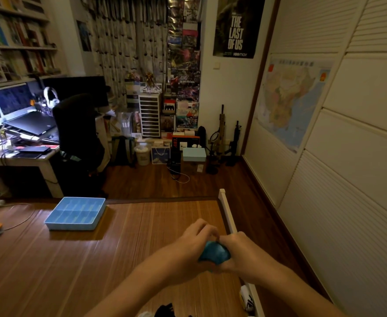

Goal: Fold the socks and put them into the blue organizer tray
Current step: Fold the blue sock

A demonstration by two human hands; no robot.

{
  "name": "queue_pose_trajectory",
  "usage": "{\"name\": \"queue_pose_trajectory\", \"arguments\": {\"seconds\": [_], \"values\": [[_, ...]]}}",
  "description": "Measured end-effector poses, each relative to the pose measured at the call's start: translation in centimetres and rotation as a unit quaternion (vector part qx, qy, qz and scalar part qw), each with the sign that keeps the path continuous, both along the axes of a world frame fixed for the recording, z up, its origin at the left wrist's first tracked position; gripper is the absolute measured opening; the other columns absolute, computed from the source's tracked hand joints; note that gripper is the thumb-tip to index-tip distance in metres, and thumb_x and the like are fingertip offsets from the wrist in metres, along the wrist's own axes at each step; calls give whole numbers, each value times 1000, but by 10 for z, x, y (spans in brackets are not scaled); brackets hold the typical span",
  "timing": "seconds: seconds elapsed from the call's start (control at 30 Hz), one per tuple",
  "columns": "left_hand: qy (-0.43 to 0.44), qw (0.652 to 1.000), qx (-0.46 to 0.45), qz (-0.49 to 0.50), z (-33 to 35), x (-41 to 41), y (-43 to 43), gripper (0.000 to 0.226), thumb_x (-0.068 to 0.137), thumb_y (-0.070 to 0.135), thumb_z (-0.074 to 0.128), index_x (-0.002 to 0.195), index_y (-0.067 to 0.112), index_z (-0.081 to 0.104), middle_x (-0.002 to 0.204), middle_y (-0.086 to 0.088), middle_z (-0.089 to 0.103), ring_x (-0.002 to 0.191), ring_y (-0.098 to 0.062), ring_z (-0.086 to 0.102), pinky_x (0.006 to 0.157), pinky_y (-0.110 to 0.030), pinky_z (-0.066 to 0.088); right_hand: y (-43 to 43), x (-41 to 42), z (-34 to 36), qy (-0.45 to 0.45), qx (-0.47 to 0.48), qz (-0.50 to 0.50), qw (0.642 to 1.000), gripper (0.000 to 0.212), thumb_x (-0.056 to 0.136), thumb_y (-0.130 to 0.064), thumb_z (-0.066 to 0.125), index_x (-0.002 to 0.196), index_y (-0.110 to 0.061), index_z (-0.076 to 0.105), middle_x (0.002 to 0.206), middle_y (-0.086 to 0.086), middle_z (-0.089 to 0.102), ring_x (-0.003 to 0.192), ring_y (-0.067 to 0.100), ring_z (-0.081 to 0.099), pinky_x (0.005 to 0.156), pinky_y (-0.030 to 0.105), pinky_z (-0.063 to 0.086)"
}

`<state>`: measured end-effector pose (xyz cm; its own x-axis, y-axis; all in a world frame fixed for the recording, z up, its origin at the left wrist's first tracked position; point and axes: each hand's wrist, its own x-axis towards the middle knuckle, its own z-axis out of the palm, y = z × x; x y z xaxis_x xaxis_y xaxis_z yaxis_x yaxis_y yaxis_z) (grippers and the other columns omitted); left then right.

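I hold the blue sock (214,252) bundled in both grips, left hand (193,240) and right hand (240,250), to keep the fold tight before the tray (51,219) at left.

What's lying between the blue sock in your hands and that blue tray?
Nothing: the head view shows only bare wooden mat between sock and tray.

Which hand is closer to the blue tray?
Left. The left hand is right of the blue tray; the right hand is even farther right. Both grip one blue sock.
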<state>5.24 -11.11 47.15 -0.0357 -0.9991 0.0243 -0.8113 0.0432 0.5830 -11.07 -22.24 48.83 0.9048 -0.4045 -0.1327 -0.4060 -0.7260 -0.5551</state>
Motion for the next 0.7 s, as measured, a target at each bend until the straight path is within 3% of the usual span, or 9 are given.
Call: {"name": "queue_pose_trajectory", "arguments": {"seconds": [0.07, 0.13, 0.23, 0.33, 0.4, 0.53, 0.7], "values": [[-47, 998, 41, 27, -7, -2, -6, 58, 94, 34, 69, 143, 36, 39, 144, 17, 42, 124, -5, 48, 102, -26, 47, 0, 1, -4, 0, -26, 0, 1000, 46, 87, -28, 77, 129, -23, 61, 122, -8, 68, 107, 2, 65, 95, 26, 56], [-83, 993, 82, 32, -12, -5, -10, 49, 95, 32, 69, 139, 30, 48, 138, 8, 55, 120, -11, 57, 101, -30, 51, 0, 2, -11, 8, -62, 7, 998, 43, 89, -27, 75, 129, -25, 60, 126, -9, 66, 113, 3, 62, 99, 26, 53], [-75, 992, 93, 41, -15, -4, -17, 44, 90, 24, 75, 130, 24, 57, 126, 2, 67, 109, -12, 66, 90, -26, 55, 4, 2, -26, 7, -166, 25, 986, 41, 92, -29, 71, 130, -26, 55, 129, -8, 61, 118, 7, 56, 105, 27, 46], [-62, 992, 99, 40, -22, -1, -20, 44, 86, 22, 79, 126, 19, 61, 122, 0, 70, 107, -14, 68, 92, -27, 57, 6, 1, -41, 9, -247, 53, 968, 42, 98, -32, 62, 137, -25, 48, 133, -5, 57, 120, 9, 51, 108, 26, 39], [-90, 990, 94, 51, -31, -2, -22, 45, 86, 21, 79, 127, 20, 61, 123, -1, 70, 108, -15, 69, 95, -31, 58, 8, 2, -48, 15, -246, 47, 968, 41, 99, -32, 59, 138, -24, 48, 134, -5, 56, 120, 9, 51, 107, 24, 38], [-159, 985, 17, 70, -54, -12, -24, 36, 91, 22, 73, 125, 23, 61, 120, 2, 70, 106, -12, 67, 89, -22, 50, 15, 12, -57, 61, -190, -40, 979, 44, 93, -24, 68, 133, -22, 48, 133, -2, 55, 122, 16, 52, 105, 29, 43], [-242, 964, -105, 44, -78, -16, -23, 31, 95, 26, 64, 125, 19, 59, 120, -1, 67, 106, -15, 63, 97, -30, 49, 8, 19, -58, 65, -101, -104, 987, 50, 84, -25, 79, 127, -24, 53, 123, -5, 62, 114, 15, 61, 92, 28, 51]]}}
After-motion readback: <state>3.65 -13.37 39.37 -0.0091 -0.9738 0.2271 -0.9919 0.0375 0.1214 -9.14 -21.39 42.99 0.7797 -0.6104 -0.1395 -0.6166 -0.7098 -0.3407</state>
